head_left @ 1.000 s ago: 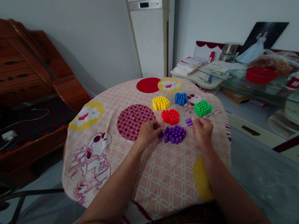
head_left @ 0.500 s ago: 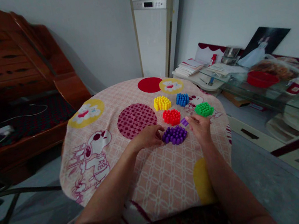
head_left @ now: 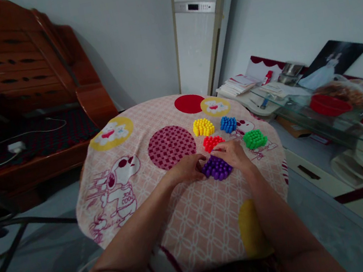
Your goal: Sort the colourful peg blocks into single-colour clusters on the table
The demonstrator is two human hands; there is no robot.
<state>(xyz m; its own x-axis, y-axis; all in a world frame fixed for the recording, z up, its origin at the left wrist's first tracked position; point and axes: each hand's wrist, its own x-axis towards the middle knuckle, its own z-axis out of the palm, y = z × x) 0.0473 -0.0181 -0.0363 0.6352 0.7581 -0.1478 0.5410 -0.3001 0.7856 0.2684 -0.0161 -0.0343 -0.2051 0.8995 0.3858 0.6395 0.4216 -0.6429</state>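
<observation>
Found the purple pegs (head_left: 217, 170) just right of centre in the frame, bunched on the tablecloth (head_left: 195, 215) and longest roughly from left to right. Had the left hand (head_left: 187, 168) touching or just beside the left end, curved, with thumb and forefinger parted; could not tell of any grip there. Had the right hand (head_left: 234, 153) across the upper right edge, the nearer in view by overlapping the bunch, bent and pointing left, just below the red pegs (head_left: 213, 142). Could not tell of any pinch at those hidden fingertips.
</observation>
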